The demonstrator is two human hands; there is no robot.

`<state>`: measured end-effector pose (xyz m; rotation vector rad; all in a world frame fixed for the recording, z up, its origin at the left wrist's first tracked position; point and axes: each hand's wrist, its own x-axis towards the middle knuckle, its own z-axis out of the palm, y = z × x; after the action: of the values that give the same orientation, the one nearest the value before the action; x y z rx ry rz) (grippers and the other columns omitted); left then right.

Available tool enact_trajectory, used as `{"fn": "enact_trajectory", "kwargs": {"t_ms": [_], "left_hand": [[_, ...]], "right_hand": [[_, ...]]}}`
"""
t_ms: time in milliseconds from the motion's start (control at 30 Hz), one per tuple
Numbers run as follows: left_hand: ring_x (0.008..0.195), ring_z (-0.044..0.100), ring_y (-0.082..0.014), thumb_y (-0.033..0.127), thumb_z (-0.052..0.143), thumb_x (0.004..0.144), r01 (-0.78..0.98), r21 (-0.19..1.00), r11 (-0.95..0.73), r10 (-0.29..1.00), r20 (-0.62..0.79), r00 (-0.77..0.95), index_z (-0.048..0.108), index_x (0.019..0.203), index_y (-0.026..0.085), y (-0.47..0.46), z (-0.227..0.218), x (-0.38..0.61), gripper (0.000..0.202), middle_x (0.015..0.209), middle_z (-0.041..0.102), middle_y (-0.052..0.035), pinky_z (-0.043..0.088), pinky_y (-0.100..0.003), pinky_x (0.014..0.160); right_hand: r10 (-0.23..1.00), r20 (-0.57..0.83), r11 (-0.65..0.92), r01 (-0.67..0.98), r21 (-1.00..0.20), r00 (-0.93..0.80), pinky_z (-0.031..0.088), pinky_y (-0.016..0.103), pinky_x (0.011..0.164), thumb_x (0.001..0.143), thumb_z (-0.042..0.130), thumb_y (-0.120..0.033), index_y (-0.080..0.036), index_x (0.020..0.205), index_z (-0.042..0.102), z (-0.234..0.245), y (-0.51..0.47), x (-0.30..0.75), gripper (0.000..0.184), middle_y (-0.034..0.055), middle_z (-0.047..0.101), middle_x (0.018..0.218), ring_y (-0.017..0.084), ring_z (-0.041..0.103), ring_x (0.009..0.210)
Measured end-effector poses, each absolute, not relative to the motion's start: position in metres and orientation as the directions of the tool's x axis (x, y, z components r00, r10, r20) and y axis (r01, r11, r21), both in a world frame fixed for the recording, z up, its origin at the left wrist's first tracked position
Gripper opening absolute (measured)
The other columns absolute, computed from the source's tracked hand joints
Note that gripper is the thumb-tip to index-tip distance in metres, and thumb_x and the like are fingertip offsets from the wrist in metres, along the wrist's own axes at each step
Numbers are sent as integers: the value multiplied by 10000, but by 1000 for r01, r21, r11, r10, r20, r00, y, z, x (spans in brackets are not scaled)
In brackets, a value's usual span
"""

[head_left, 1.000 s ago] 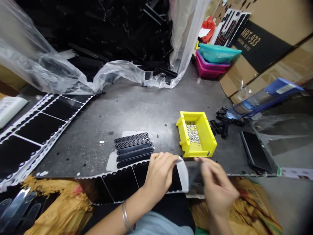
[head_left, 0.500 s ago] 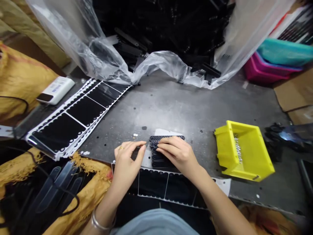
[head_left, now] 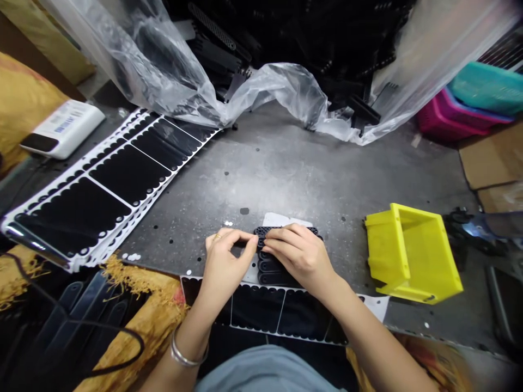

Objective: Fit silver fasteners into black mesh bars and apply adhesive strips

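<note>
Left hand (head_left: 227,255) now closer to black strips (head_left: 274,278) | right hand (head_left: 301,256) over them | both hands' fingers: can't tell hold

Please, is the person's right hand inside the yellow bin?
No, the right hand is at the narrow black strips, and the yellow bin stands apart, to its right.

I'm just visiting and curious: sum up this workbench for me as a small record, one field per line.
Left hand: thumb and fingertips close together at the left ends of the black strips; anything pinched is too small to tell
Right hand: over the strips, partly hiding them
Right side: yellow bin
Left side: stacked black-panelled sheets, white device
Back: clear plastic around black pieces
</note>
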<state>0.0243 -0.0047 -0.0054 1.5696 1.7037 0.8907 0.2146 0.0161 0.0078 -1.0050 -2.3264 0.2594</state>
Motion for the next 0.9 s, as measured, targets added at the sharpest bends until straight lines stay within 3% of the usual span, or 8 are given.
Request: {"fn": "enact_trajectory", "kwargs": {"t_ms": [200, 300, 400, 500, 633, 767, 900], "left_hand": [[862, 658, -210, 384, 656, 883, 546, 832, 99, 994, -54, -98, 702, 736, 264, -4, -5, 26, 195, 804, 732, 30, 346, -447, 1006], [858, 653, -217, 415, 650, 874, 547, 829, 114, 993, -74, -96, 699, 727, 264, -3, -4, 25, 216, 796, 723, 24, 344, -457, 1013], [852, 656, -223, 421, 646, 865, 549, 828, 113, 993, -73, -95, 700, 718, 267, -2, -3, 24, 219, 789, 723, 19, 359, -460, 1006], [837, 659, -229, 420, 648, 853, 551, 827, 111, 993, -68, -99, 704, 711, 270, -1, -3, 24, 214, 780, 725, 9, 401, -442, 958], [838, 661, -230, 414, 650, 857, 558, 825, 89, 995, -51, -85, 700, 715, 268, 1, -5, 24, 210, 784, 730, 1, 443, -411, 897], [858, 667, -228, 412, 647, 900, 606, 793, 52, 998, -23, -56, 691, 756, 263, -1, -5, 23, 212, 819, 740, 2, 450, -423, 935], [1002, 691, -248, 363, 638, 972, 742, 661, -115, 978, 208, -33, 682, 948, 260, -15, 5, 26, 115, 980, 766, -22, 428, -450, 1031]], "right_hand": [[716, 408, 698, 576, -425, -567, 549, 353, 807, 1023, 627, -268, -162, 1087, 734, 15, 13, 226, 163, 81, 783, 1081, 199, 677, 923], [854, 273, 515, 644, -566, -443, 569, 364, 863, 1005, 657, -307, -176, 1166, 723, 24, 9, 253, 217, 98, 743, 1101, 208, 687, 983], [943, 109, 291, 620, -729, -314, 574, 323, 797, 989, 678, -282, -229, 1062, 750, 27, 8, 279, 116, 47, 724, 993, 174, 697, 891], [953, 99, 250, 557, -792, -287, 559, 306, 754, 988, 665, -250, -242, 986, 757, 23, 10, 289, 92, 24, 726, 940, 159, 687, 841], [940, 149, 298, 525, -797, -308, 548, 297, 757, 993, 654, -233, -233, 994, 757, 17, 15, 287, 103, 20, 719, 927, 145, 676, 828], [915, 150, 337, 503, -796, -375, 550, 310, 772, 1004, 638, -227, -226, 994, 756, 17, 17, 287, 118, 24, 703, 921, 148, 668, 831], [903, 261, 428, 661, -616, -342, 555, 381, 804, 993, 650, -239, -247, 1080, 761, 22, 8, 293, 141, 73, 637, 1030, 198, 624, 909]]}}
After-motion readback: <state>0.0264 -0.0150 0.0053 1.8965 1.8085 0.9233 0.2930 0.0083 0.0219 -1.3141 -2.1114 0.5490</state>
